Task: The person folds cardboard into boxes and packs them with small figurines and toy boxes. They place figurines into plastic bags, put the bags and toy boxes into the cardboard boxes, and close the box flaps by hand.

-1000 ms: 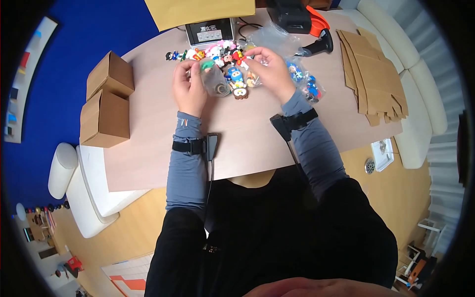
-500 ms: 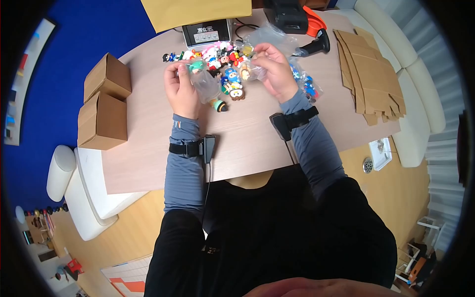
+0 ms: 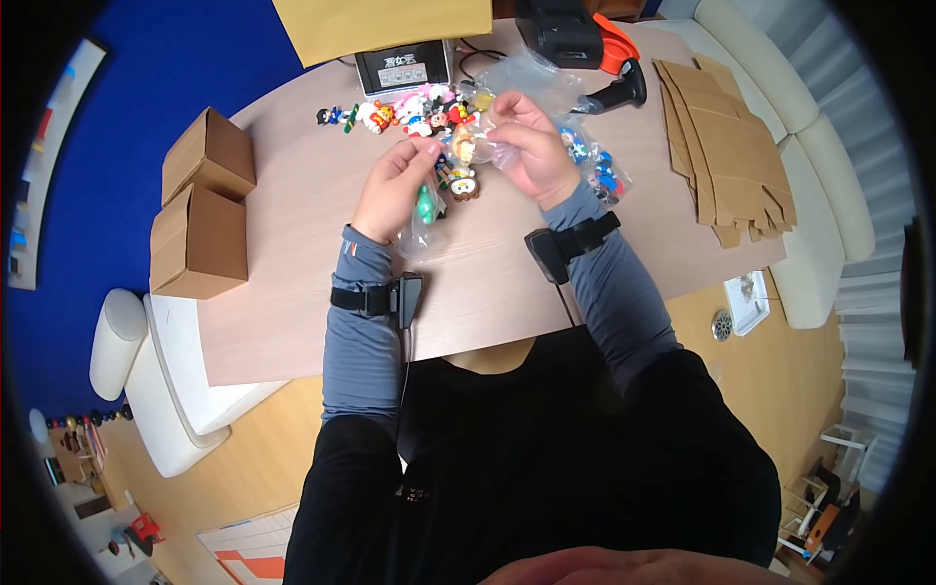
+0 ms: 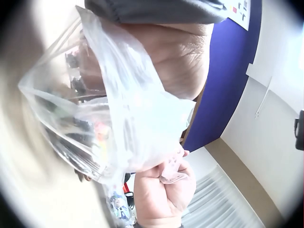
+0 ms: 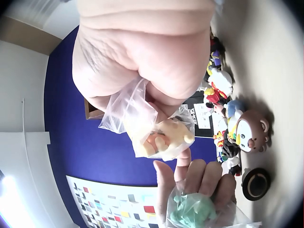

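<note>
- Hands first: the left hand (image 3: 395,185) holds a clear bag (image 3: 421,216) with a green toy (image 3: 425,205) inside; its fingers pinch the top of the bag.
- Half a second ago that hand held the bag up beside the toy pile (image 3: 429,105); now it has dropped lower and the bag hangs down near the table (image 3: 292,244), closer to the person than the pile.
- Fingertips of the left hand now reach toward the right hand (image 3: 526,146); my guess is that the green toy is bagged and the next toy is being packed.
- Right hand grips a second clear bag (image 5: 137,118) with a tan toy (image 5: 166,137) inside; it hangs above the near edge of the pile.
- Round black base (image 3: 439,210) lies on the table just beside the hanging bag; an owl-like toy (image 3: 464,185) stands near it.
- Counting: two closed brown boxes (image 3: 200,205) left of the pile; one stack of flat cardboard (image 3: 731,146) far to the right of it; one scanner (image 3: 624,90) and one small machine with a label (image 3: 405,66) behind the pile; two bags in hands, with more bagged toys (image 3: 600,171) right of the pile.
- Loose toys in the pile are too many and too small to count.
</note>
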Demonstrator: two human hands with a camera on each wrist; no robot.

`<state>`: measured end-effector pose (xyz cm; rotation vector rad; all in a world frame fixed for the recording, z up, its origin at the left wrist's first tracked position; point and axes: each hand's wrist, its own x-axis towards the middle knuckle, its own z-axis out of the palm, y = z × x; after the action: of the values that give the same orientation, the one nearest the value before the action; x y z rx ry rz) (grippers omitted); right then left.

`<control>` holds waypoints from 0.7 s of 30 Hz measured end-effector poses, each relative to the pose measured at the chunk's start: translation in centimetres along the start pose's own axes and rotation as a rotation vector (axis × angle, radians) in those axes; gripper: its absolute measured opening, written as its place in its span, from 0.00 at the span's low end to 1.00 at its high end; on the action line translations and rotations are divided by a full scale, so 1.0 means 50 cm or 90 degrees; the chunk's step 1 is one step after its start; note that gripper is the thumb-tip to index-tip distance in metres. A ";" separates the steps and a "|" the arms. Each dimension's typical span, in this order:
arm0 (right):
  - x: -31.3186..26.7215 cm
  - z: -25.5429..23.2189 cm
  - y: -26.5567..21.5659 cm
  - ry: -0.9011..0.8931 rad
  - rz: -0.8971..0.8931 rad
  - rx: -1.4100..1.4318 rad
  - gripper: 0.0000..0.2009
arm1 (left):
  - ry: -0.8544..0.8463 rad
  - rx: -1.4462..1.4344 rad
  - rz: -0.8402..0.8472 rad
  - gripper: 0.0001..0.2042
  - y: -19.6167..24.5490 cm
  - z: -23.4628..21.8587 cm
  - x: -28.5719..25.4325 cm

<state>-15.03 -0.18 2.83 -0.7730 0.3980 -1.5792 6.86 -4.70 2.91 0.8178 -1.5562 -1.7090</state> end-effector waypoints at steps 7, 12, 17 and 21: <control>0.005 -0.015 0.020 -0.070 -0.014 0.025 0.15 | -0.047 0.011 -0.021 0.12 -0.003 -0.004 0.000; 0.005 -0.015 0.022 -0.069 -0.018 0.019 0.14 | -0.055 -0.001 -0.041 0.09 -0.007 -0.005 -0.002; 0.004 -0.011 0.021 -0.070 0.005 0.004 0.13 | -0.044 0.018 -0.008 0.07 -0.012 -0.011 -0.001; 0.013 -0.002 0.031 0.028 -0.047 -0.103 0.12 | 0.064 -0.092 0.059 0.06 -0.022 -0.013 0.005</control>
<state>-13.97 -1.08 1.91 -0.8864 0.5396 -1.6489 7.18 -5.21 1.76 0.7353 -1.3653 -1.6654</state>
